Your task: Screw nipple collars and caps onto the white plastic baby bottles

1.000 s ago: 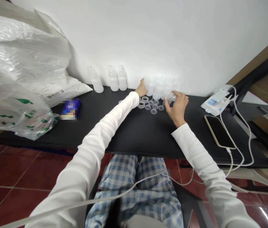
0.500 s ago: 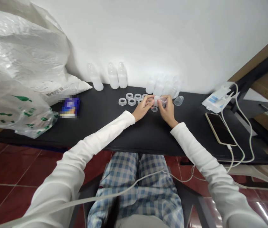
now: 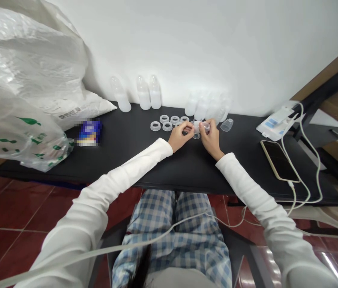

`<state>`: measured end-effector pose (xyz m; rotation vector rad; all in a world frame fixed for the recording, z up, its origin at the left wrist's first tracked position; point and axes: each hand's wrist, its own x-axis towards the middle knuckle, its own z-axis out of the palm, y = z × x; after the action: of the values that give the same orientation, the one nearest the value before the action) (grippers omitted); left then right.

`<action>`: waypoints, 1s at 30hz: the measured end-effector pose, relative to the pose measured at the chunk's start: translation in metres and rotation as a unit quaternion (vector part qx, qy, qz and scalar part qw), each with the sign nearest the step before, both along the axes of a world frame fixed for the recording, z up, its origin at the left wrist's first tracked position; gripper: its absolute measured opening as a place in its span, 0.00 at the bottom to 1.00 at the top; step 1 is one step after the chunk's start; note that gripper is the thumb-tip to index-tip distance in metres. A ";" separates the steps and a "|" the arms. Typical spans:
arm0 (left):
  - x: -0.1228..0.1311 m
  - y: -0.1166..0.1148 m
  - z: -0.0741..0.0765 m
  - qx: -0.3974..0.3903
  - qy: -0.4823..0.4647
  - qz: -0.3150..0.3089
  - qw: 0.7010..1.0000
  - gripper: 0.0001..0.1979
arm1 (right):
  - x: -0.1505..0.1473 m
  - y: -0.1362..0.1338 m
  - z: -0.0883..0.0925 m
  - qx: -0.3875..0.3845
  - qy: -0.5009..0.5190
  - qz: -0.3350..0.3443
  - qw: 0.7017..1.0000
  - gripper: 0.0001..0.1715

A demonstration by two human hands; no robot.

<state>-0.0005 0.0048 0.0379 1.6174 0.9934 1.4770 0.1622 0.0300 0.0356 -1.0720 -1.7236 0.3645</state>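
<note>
**Both hands pinch a clear baby bottle [image 3: 201, 127] above the black table [image 3: 133, 164]**

The left hand [image 3: 181, 137] and right hand [image 3: 212, 138] meet over the table, fingers close together. The bottle lies on its side between them. The right hand's fingers wrap around its body, and the left hand's fingertips [image 3: 190, 127] clench its left end. Neither hand has let go, though the fingers hide part of the bottle. A small clear ring [image 3: 196, 136] sits just below the grip.

To the left of the grip, a cluster of plastic rings [image 3: 167, 126] lies flat. Just to the right, a clear plastic cap [image 3: 227, 125] rests on its side. Behind the grip, frosted bottles [image 3: 201, 108] stand against the white wall [image 3: 217, 48], with three more bottles [image 3: 143, 94] farther left.

Well to the right lie a phone [image 3: 279, 161] and a white cable [image 3: 305, 172]. Well to the left are a blurred blue packet [image 3: 88, 133] and plastic bags [image 3: 15, 132]. Below the grip, white sleeves [image 3: 247, 180] run back over plaid trousers [image 3: 171, 236], above a red tile floor [image 3: 15, 212].
</note>
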 end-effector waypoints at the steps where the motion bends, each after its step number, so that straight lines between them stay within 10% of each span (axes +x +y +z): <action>1: 0.001 -0.001 0.000 -0.005 -0.006 0.006 1.000 0.06 | 0.000 -0.001 0.001 -0.004 0.001 0.008 1.000 0.26; 17: -0.008 0.016 0.000 -0.082 -0.066 -0.027 0.994 0.10 | 0.001 -0.004 0.009 -0.002 -0.038 0.052 0.998 0.31; 30: -0.021 0.024 0.003 -0.009 0.012 -0.046 0.999 0.11 | 0.021 0.018 0.002 0.175 -0.188 0.123 0.959 0.29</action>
<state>-0.0216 0.0283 0.0412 1.6499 0.9310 1.3864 0.1834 0.0475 0.0373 -0.6974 -2.1722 -0.0014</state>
